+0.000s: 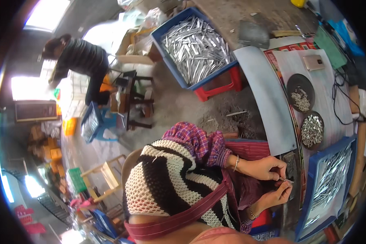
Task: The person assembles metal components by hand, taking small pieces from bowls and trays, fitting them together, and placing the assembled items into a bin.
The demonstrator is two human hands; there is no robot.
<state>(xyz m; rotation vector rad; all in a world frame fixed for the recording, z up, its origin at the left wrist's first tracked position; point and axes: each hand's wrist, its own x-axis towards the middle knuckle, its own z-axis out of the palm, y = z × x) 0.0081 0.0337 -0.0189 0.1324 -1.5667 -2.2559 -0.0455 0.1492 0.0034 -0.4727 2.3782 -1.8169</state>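
Note:
My left hand (268, 168), with a bangle at the wrist, reaches in from a plaid sleeve and pinches a small thin metal piece (288, 180) between thumb and fingers. Close below it in the picture, my right hand (275, 196), wearing a beaded bracelet, has its fingertips closed at the same piece. The piece is too small to name more exactly. Beside the hands, a blue-rimmed tray (312, 179) holds many slim silver metal strips (331, 183). Two dark round dishes lie farther along the table: one has small pin-like metal parts (301, 100), the other small shiny round parts (312, 129).
A blue crate (182, 83) heaped with metal strips rests on a red stool (221, 86). A bent grey sheet (268, 97) lines the table edge. A phone (313, 62) and a black cable (335, 97) lie on the table. Another person (83, 57) bends over across the room.

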